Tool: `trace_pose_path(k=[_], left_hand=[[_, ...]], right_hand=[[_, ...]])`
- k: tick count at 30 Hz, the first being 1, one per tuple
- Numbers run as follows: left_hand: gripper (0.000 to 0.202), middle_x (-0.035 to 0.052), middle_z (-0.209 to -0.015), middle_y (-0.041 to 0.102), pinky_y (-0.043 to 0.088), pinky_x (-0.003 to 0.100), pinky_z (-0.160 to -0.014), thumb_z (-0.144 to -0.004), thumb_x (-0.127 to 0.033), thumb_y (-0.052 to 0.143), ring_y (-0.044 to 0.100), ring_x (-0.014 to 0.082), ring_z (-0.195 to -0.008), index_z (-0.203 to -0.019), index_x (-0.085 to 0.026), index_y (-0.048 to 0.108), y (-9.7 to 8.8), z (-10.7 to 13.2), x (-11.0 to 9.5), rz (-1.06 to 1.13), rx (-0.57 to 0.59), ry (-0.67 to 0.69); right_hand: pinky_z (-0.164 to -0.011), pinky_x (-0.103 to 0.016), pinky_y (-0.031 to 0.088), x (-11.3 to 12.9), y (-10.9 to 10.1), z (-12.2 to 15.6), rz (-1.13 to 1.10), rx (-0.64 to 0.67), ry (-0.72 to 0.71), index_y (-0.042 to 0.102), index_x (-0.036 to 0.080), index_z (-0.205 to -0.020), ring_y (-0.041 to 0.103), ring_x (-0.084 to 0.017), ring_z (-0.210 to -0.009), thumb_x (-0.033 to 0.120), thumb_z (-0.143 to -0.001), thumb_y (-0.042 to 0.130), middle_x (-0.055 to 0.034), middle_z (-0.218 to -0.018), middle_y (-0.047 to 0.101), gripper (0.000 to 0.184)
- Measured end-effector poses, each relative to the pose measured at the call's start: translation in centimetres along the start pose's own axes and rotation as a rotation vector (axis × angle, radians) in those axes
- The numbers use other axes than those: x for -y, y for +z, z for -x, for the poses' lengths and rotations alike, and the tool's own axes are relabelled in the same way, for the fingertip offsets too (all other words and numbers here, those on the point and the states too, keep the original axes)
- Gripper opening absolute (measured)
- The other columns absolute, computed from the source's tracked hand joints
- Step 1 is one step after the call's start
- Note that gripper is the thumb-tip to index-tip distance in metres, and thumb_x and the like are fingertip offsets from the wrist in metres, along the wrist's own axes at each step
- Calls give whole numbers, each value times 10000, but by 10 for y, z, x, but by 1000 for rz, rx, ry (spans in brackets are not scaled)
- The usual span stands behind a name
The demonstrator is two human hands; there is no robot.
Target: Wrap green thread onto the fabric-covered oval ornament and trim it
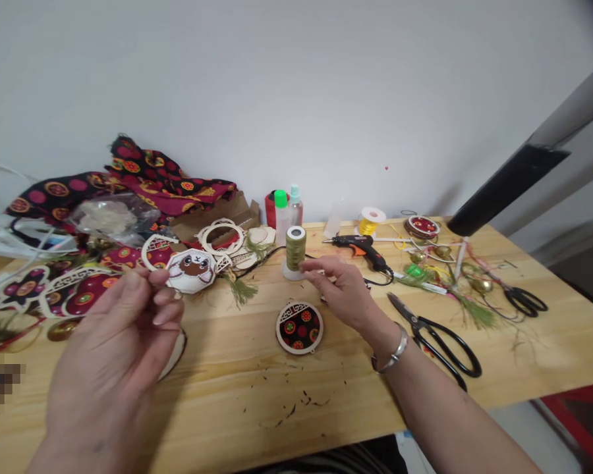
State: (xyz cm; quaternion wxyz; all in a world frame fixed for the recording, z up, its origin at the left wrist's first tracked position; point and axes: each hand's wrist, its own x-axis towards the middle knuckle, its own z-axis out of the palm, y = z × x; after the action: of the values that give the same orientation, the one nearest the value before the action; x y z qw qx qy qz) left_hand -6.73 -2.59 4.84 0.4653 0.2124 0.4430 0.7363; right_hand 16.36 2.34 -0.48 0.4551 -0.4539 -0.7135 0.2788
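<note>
My left hand [128, 329] is raised at the left, thumb and fingertips pinched together; whatever they hold is too thin or hidden to make out. My right hand [343, 289] has its fingers drawn together at the side of an olive-green thread spool [295, 253], which stands upright. Whether the fingertips touch the spool or grip a strand, I cannot tell. Below the spool lies a round wooden-rimmed ornament [299, 327] with dark flowered fabric. Just beyond my left hand is a white ornament with an animal face [192, 270]. Part of another round piece shows behind the left wrist.
Black-handled scissors [435, 336] lie beside my right wrist, with a glue gun [360, 247] behind. A yellow spool [369, 222], bottles [281, 220] and tassels [479, 313] stand or lie around. Patterned fabric [163, 174] heaps at the left back. Dark scraps dot the table [217, 408].
</note>
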Motion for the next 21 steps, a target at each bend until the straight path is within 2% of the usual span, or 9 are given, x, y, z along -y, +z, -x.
trace_pose_path(k=[2,3,6,8,12,17,21], left_hand=[[54,8,-744,664,446,121,-417,-732,-123,683,518,65,-558,-718,-175,684,2,7,6,-129,24,1],[49,8,-775,683,476,124,-495,-720,-142,703,554,71,-617,-757,-174,701,4,11,10,-220,18,3],[156,10,-978,717,484,175,-781,-700,-201,728,611,124,-920,-856,-204,730,8,21,25,-420,96,35],[168,12,-1008,723,440,246,-908,-686,-255,738,599,171,-1023,-850,-222,741,10,26,34,-523,176,6],[175,18,-909,751,479,317,-866,-676,-342,731,653,214,-922,-828,-257,753,12,32,46,-679,307,-83],[136,0,-846,758,514,297,-784,-676,-343,729,679,208,-822,-798,-293,758,15,37,51,-699,412,-103],[145,6,-835,759,522,303,-770,-667,-344,733,684,220,-815,-800,-294,762,18,38,54,-685,452,-142]], right_hand=[[-869,-357,416,2,1,1,54,-49,-50,664,180,-1024,551,-186,-959,132,-837,541,-71,-997,677,229],[-872,-355,415,3,2,2,60,-62,-83,666,178,-1020,551,-184,-955,131,-844,532,-71,-988,678,226],[-820,-328,437,8,6,5,-41,-43,-145,701,188,-870,571,-163,-853,174,-843,562,-45,-854,689,142],[-797,-314,446,12,9,6,-140,-17,-142,708,195,-823,577,-152,-818,193,-819,605,-33,-815,682,102],[-778,-302,448,20,9,8,-274,73,-78,720,210,-808,578,-139,-785,191,-778,654,-16,-766,663,74],[-751,-288,457,24,7,9,-372,189,24,730,216,-810,579,-142,-795,202,-717,705,-12,-765,652,98],[-715,-280,454,23,9,10,-397,220,21,725,208,-752,568,-132,-732,212,-710,702,-3,-704,644,49]])
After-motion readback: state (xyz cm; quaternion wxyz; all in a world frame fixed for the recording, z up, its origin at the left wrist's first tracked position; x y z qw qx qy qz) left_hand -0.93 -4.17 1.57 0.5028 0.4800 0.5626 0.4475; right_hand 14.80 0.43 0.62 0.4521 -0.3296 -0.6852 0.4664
